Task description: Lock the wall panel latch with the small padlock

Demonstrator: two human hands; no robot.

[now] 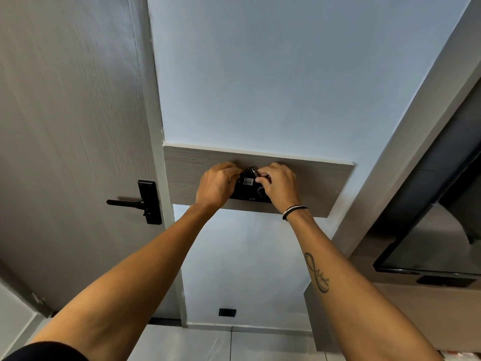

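1. Both arms reached up and forward to a grey wood-grain wall panel (307,178) fixed as a horizontal band across a pale blue wall (273,74).
2. A black box (250,190) sat on the panel between the two hands, with a small white printed label (248,181) on its face and a round dial (260,190) near its right side.
3. The left hand (217,187) was curled against the left edge of the black box, its fingers bent inward; what exactly they pinched was hidden behind the knuckles.
4. The right hand (279,185) was curled at the box's upper right, with thumb and fingertips drawn together on a small metal piece.
5. That small shiny metal piece (253,171), at the top of the box between the two hands, appeared to be the padlock at the latch; it was too small to tell whether its shackle was closed.
6. The right wrist wore a black-and-white bracelet (294,211), and the right forearm carried an infinity-shaped tattoo (317,273).
7. To the left stood a grey door (65,126) with a black lever handle (135,203).
8. Low on the wall a black socket plate (227,312) sat just above the tiled floor (208,342).
9. A dark screen (442,243) hung at the right edge.
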